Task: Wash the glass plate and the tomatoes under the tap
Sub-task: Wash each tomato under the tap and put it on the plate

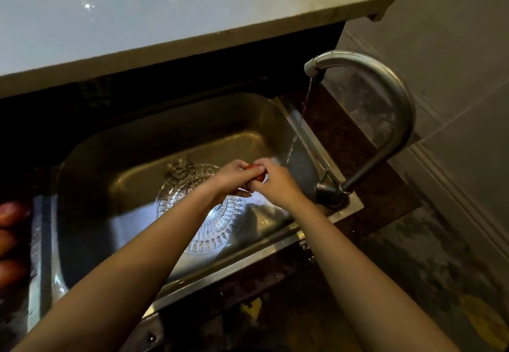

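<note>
Left hand [232, 177] and right hand [272, 185] curl together round one tomato [254, 168] above the glass plate [209, 231] lying in the sink [165, 136]; water [298, 125] falls just beside them, so shift the tomato under it and roll it.

Exposure is running dim. Light is coming from above, throwing small glare spots on the tabletop [192, 21] and glinting off the plate [217, 227]. Heavy shadow is swallowing the left edge. Wide-angle distortion is bending straight lines.
</note>
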